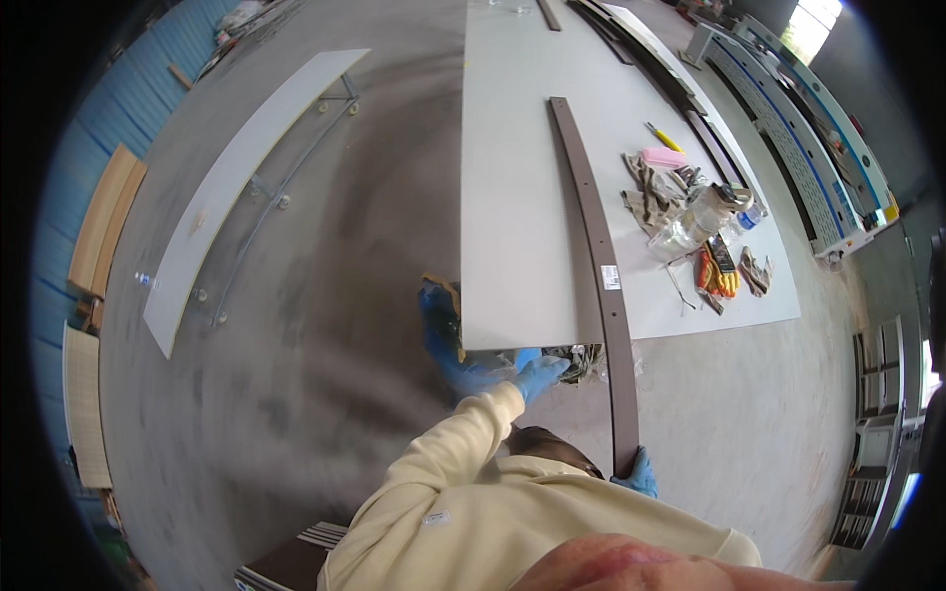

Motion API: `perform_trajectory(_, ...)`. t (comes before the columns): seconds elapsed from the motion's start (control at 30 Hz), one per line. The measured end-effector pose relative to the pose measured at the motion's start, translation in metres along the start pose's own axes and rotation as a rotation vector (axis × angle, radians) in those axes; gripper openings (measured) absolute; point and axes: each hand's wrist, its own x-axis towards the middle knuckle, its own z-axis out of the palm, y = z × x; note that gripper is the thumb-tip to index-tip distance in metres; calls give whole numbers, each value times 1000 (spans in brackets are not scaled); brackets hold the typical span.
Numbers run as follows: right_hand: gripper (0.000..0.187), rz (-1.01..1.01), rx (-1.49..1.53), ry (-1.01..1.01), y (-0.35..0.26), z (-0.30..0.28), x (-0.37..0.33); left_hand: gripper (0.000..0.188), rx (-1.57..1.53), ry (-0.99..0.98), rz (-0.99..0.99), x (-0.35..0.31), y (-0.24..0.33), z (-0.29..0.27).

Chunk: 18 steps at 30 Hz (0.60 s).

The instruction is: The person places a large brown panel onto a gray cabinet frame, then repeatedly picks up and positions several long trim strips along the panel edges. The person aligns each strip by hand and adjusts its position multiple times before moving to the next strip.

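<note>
A long narrow brown panel strip (pixel 594 236), with small holes and a white label, lies lengthwise on the pale table (pixel 522 217) and sticks out past its near edge. My right hand (pixel 642 475), in a blue glove, is closed around the strip's near end. My left hand (pixel 540 377), gloved in blue too, is just below the table's near edge, its fingers stretched toward a dark crumpled bundle (pixel 574 362) that the tabletop partly covers. Beside that hand, a blue plastic bag (pixel 439 330) with a torn brown edge hangs by the table's near left corner.
On the table's right side are clear bottles (pixel 690 225), work gloves (pixel 717 274), a pink block (pixel 663 157) and a yellow cutter (pixel 665 138). Dark strips (pixel 650 69) lie farther back. Across the floor at left stands a long white board (pixel 232 182) on a wheeled frame.
</note>
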Motion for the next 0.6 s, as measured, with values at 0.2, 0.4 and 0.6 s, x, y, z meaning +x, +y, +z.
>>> perform_trajectory(0.2,97,-148,-6,214,-25,-10,-28,38,-561,-300,-211,30,39,85)
perform_trajectory(0.4,97,-240,-27,212,-52,-15,-16,26,-369,-26,-3,24,57,84)
perform_trajectory(0.6,96,-613,-122,239,-64,-15,54,20,-598,18,196,-50,104,38)
